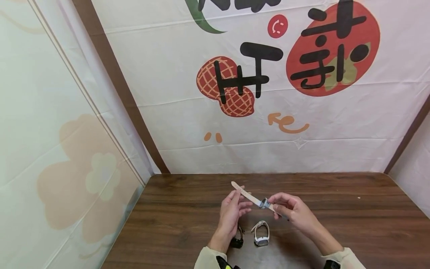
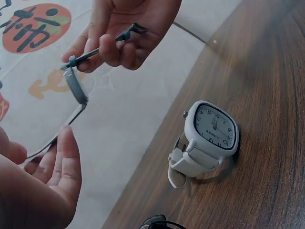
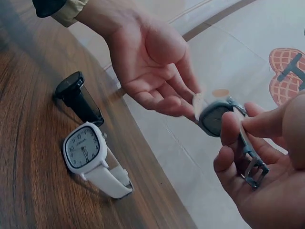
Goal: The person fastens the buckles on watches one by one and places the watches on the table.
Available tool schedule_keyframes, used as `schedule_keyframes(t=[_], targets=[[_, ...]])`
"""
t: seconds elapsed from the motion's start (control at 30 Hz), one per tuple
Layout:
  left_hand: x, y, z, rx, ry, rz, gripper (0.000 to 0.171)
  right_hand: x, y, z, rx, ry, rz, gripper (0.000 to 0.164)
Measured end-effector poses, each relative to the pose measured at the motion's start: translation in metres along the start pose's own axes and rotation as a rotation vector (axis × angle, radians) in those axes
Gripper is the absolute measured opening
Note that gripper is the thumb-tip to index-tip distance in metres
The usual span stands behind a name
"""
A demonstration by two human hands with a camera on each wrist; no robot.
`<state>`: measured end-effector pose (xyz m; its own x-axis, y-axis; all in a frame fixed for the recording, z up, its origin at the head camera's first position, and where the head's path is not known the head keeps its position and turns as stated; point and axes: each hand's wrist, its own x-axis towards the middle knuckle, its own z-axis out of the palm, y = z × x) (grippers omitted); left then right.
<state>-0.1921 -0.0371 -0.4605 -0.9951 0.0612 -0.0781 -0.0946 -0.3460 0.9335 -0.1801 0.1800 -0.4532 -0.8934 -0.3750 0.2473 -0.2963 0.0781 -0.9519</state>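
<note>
Held up above the table is a wristwatch (image 1: 264,204) with a pale strap, unbuckled and stretched between both hands. My left hand (image 1: 230,213) pinches the strap's holed end between thumb and fingers. On the other side my right hand (image 1: 300,216) grips the shorter strap piece, close to the watch case; its metal buckle (image 3: 256,172) sticks out past the fingers in the right wrist view. Below the hands a white wristwatch (image 3: 86,148) stands on the table with its strap fastened in a loop. Beside it sits a black wristwatch (image 3: 71,88), partly behind my left wrist in the head view.
The dark wooden table (image 1: 181,209) reaches back to a printed white cloth wall (image 1: 178,123). Another cloth panel (image 1: 43,149) runs along the left side. A tiny pale speck (image 1: 358,198) lies on the tabletop at the right.
</note>
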Motion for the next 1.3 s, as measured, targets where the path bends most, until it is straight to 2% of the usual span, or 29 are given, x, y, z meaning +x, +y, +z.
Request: schedule_keyframes(t=[0.1, 0.3, 0.47, 0.53, 0.63, 0.7, 0.87, 1.0, 1.13, 1.3], targets=[[-0.002, 0.002, -0.001, -0.003, -0.009, 0.015, 0.040, -0.002, 0.001, -0.003, -0.006, -0.023, 0.012, 0.016], [-0.001, 0.007, -0.004, -0.026, -0.068, 0.074, 0.039, -0.002, 0.000, -0.009, -0.013, 0.014, 0.043, 0.018], [-0.001, 0.013, -0.008, -0.050, -0.086, 0.109, 0.037, 0.000, -0.002, -0.012, 0.069, 0.061, 0.041, 0.021], [-0.001, 0.014, -0.009, -0.053, -0.088, 0.112, 0.037, 0.001, -0.002, -0.013, 0.150, 0.082, 0.038, 0.018], [-0.002, 0.017, -0.010, -0.052, -0.091, 0.109, 0.037, 0.002, 0.000, -0.015, 0.310, 0.085, -0.013, 0.013], [-0.002, 0.019, -0.011, -0.057, -0.096, 0.109, 0.037, 0.004, 0.001, -0.015, 0.424, 0.063, -0.066, 0.019], [-0.004, 0.026, -0.014, -0.057, -0.118, 0.134, 0.039, 0.010, -0.002, -0.013, 0.589, 0.023, -0.166, 0.023], [-0.006, 0.032, -0.014, -0.044, -0.134, 0.133, 0.040, 0.011, -0.008, -0.012, 0.661, 0.019, -0.233, 0.020], [-0.007, 0.036, -0.017, -0.020, -0.132, 0.133, 0.039, 0.012, -0.013, -0.011, 0.695, 0.008, -0.313, 0.027], [-0.008, 0.036, -0.019, -0.007, -0.135, 0.135, 0.039, 0.011, -0.016, -0.008, 0.706, 0.009, -0.351, 0.032]])
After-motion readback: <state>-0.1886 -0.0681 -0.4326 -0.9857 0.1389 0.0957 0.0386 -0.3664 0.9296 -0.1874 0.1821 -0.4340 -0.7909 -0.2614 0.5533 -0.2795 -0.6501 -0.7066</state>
